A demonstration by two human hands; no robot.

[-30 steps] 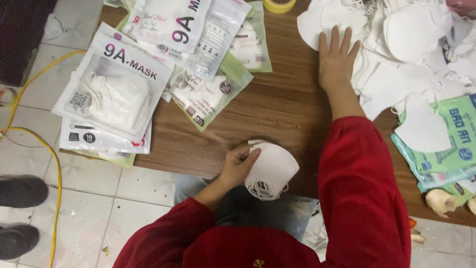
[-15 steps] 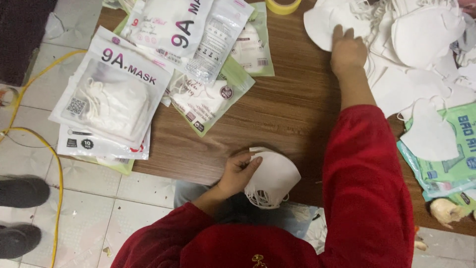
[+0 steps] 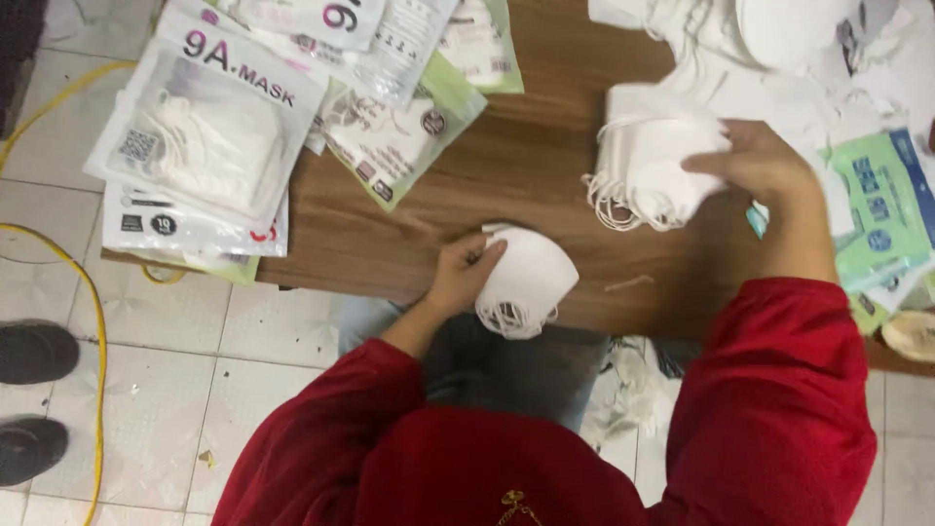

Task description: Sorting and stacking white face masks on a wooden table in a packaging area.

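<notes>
The left hand (image 3: 466,275) grips a small stack of folded white masks (image 3: 526,282) at the counter (image 3: 526,185) edge, keeping them squared together. Beyond it, the right hand (image 3: 755,161) clasps a thicker mask bundle (image 3: 648,161), its ear loops dangling; sealed mask packets (image 3: 209,146) lie further left.

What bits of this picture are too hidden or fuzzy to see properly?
Head view only:
- Left hand: its palm is hidden behind the folded white face masks it holds.
- Right hand: blurred by motion; its fingertips are hidden against the white stack of masks in its grip.
- Pile of loose white masks: cut off by the top edge.
- Black shoes: cut off by the left edge; their wearer is out of view.
</notes>
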